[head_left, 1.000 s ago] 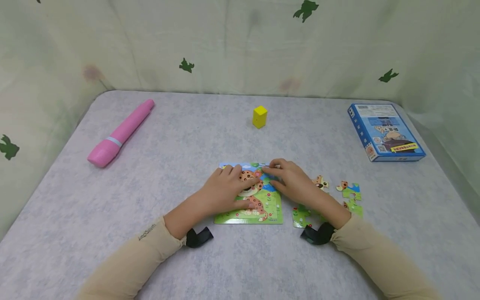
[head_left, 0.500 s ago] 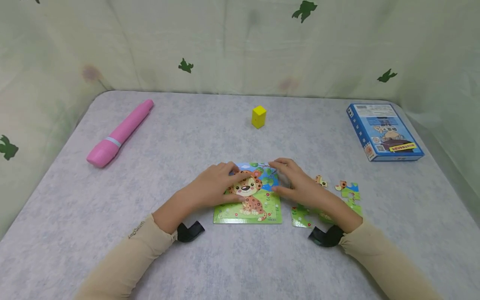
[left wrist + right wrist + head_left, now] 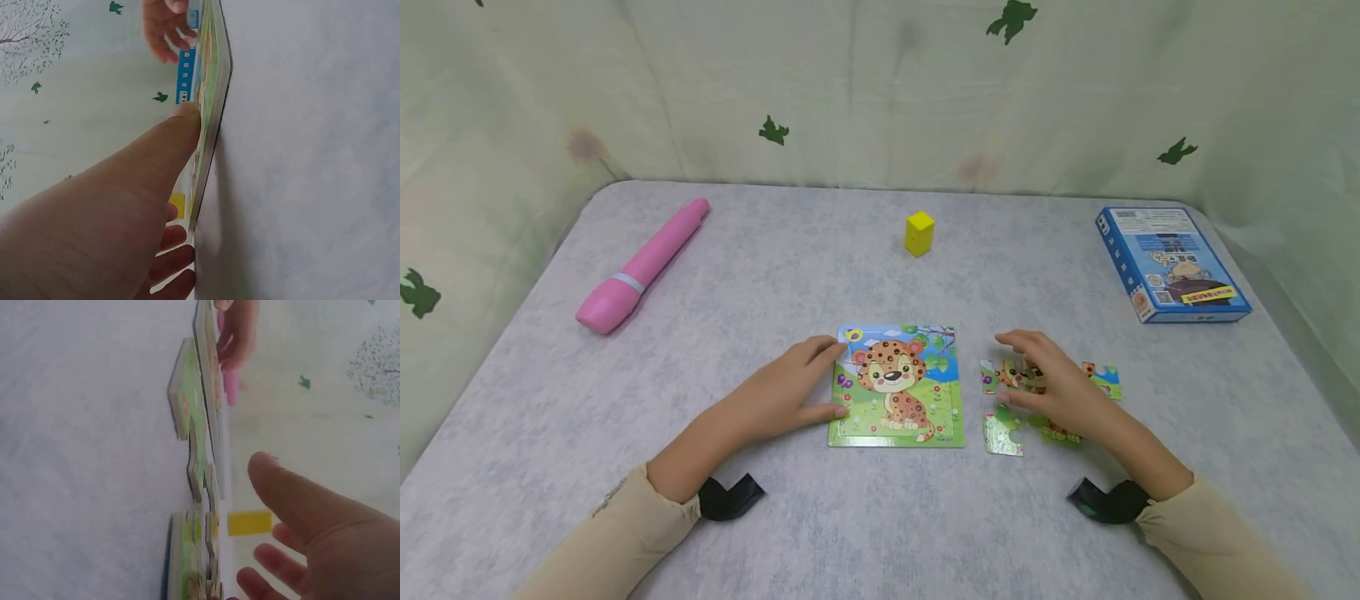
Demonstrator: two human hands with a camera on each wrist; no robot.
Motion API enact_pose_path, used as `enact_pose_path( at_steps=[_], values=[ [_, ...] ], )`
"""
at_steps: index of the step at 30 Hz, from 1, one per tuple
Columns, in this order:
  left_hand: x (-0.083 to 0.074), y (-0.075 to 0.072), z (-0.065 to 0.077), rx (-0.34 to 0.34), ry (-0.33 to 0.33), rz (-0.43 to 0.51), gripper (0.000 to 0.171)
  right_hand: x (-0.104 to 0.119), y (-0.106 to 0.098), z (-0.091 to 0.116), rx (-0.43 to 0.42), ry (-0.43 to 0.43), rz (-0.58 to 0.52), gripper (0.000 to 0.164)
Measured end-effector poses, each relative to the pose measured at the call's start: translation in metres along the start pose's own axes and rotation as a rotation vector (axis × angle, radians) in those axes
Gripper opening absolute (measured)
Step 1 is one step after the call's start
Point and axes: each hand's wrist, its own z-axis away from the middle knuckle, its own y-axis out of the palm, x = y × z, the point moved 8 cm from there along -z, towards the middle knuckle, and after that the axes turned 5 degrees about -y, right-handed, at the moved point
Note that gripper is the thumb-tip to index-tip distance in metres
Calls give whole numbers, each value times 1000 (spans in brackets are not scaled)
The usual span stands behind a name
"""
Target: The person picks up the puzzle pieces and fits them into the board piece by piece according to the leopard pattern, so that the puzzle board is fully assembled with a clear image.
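A leopard picture puzzle board (image 3: 940, 408) lies flat on the table in the head view, its picture of a spotted cub fully assembled. My left hand (image 3: 786, 387) is at the board's left edge, thumb and fingers spread apart, fingertips right at the border. In the left wrist view its thumb (image 3: 178, 128) overlaps the edge of the board. My right hand (image 3: 1067, 387) hovers over a group of loose jigsaw pieces to the right of the board, fingers spread and nothing held. One green corner piece (image 3: 1002, 433) shows plainly; the hand partly covers several others.
Beyond the board stands a yellow block (image 3: 919, 234). A blue box (image 3: 1180, 265) lies at the back right. At the back left rests a pink object shaped like a microphone or torch (image 3: 651, 258). A printed curtain (image 3: 880, 92) hangs behind the table.
Both hands have come off the top of the board and moved apart, the left to its left edge, the right out over the loose pieces. The whole leopard picture is now uncovered.
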Motion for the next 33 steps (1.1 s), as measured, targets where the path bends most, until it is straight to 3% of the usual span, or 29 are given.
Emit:
enact_pose_path(
  at_steps=[13,27,33],
  values=[
    [8,4,7,5,-17,81,83,-19,1,8,38,65,34,59],
    [9,4,6,-25,-7,104,83,-14,1,8,10,-26,112,43],
    [9,3,7,-19,-9,111,83,-4,0,6,-35,-47,109,45]
  ],
)
